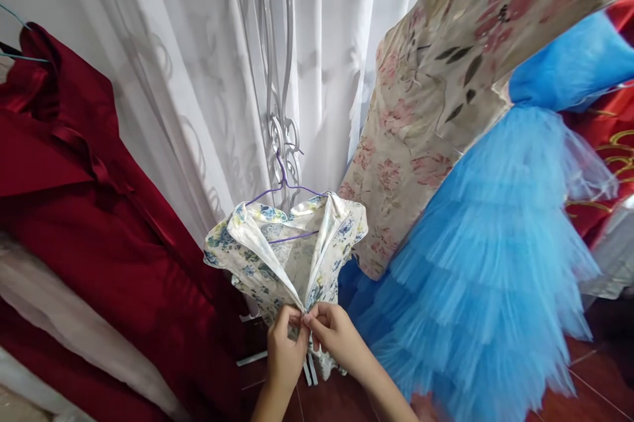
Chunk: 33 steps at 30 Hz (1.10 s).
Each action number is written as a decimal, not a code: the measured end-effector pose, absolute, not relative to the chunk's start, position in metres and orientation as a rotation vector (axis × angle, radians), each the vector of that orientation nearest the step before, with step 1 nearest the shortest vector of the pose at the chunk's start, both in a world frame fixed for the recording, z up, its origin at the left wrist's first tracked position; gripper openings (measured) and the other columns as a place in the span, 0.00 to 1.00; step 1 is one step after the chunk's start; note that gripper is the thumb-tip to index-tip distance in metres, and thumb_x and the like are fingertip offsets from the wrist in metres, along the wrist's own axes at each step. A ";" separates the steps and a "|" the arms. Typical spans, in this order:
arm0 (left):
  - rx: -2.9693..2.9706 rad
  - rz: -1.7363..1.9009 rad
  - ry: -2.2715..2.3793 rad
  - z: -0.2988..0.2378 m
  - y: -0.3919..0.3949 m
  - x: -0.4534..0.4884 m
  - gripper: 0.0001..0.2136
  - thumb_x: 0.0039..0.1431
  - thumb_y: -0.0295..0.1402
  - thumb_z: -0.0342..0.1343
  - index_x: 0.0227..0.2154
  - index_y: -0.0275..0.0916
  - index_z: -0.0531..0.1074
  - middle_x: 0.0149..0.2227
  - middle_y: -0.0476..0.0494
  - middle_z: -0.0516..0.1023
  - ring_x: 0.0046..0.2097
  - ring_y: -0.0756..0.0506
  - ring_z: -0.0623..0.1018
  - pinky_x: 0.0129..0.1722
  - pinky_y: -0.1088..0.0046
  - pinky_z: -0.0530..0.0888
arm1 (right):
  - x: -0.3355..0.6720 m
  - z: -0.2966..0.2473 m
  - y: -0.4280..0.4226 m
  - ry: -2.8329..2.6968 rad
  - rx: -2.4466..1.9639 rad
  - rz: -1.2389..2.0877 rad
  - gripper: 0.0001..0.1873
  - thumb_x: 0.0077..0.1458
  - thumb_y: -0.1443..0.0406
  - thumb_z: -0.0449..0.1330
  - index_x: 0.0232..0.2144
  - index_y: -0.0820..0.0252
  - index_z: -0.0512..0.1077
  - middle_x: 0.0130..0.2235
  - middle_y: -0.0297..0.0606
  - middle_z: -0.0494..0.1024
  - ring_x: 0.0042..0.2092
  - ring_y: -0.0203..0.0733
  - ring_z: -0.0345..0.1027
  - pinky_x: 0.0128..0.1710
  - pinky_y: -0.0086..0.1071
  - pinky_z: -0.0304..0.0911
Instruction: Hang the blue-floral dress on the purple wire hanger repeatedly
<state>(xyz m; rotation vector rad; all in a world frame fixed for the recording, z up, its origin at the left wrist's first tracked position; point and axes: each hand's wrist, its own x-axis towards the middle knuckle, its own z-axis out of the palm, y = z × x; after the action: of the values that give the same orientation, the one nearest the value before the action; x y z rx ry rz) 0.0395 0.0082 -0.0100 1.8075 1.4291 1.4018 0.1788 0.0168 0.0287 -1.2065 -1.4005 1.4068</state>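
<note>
A small white garment with blue and yellow flowers (257, 277) hangs by its shoulders on a thin purple wire hanger (284, 179). Its front gapes in a V from the collar down to my hands. My left hand (288, 336) pinches the left edge of the opening at the foot of the V. Right beside it, my right hand (331, 329) pinches the other edge, and the fingertips of both hands nearly touch. Whatever fastening lies between the fingers is too small to make out. Below the hands, the garment's lower part is mostly hidden.
The hanger hooks onto a curled white metal stand (277, 125) before white curtains (193, 45). Dark red clothing (99, 211) hangs at left. A beige floral garment (416, 118) and a tiered blue tulle dress (475, 263) hang close at right. The floor has red tiles (594, 376).
</note>
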 end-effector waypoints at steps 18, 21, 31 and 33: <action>1.925 1.148 1.585 0.022 -0.021 0.085 0.05 0.51 0.23 0.52 0.26 0.41 0.65 0.25 0.49 0.71 0.28 0.48 0.73 0.29 0.75 0.67 | 0.191 0.190 0.117 -1.191 -0.754 1.127 0.11 0.48 0.62 0.63 0.19 0.61 0.70 0.15 0.29 0.65 0.18 0.30 0.49 0.18 0.28 0.46; 1.882 1.164 1.545 0.018 -0.032 0.088 0.04 0.54 0.26 0.53 0.26 0.41 0.69 0.27 0.46 0.75 0.30 0.45 0.76 0.30 0.73 0.70 | 0.192 0.193 0.120 -1.262 -0.704 1.155 0.09 0.49 0.61 0.62 0.25 0.62 0.73 0.16 0.29 0.67 0.18 0.30 0.52 0.18 0.27 0.48; 2.061 1.602 1.493 0.164 0.043 0.059 0.19 0.67 0.37 0.49 0.60 0.43 0.66 0.28 0.51 0.72 0.27 0.50 0.70 0.31 0.74 0.68 | 0.218 0.194 0.100 -1.479 -0.654 1.191 0.10 0.52 0.60 0.62 0.27 0.61 0.70 0.15 0.28 0.68 0.18 0.31 0.55 0.20 0.26 0.50; 2.258 1.531 1.424 0.191 0.065 0.058 0.15 0.68 0.37 0.47 0.53 0.41 0.71 0.32 0.48 0.73 0.31 0.49 0.72 0.35 0.74 0.68 | 0.218 0.195 0.101 -1.518 -0.635 1.168 0.10 0.54 0.59 0.61 0.28 0.60 0.69 0.16 0.27 0.67 0.18 0.31 0.55 0.20 0.26 0.50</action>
<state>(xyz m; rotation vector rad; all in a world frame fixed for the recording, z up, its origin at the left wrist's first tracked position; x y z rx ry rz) 0.0584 0.0648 0.1914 2.2577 1.4240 1.5308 0.2178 0.1006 0.1948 -0.6347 -1.5182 1.1681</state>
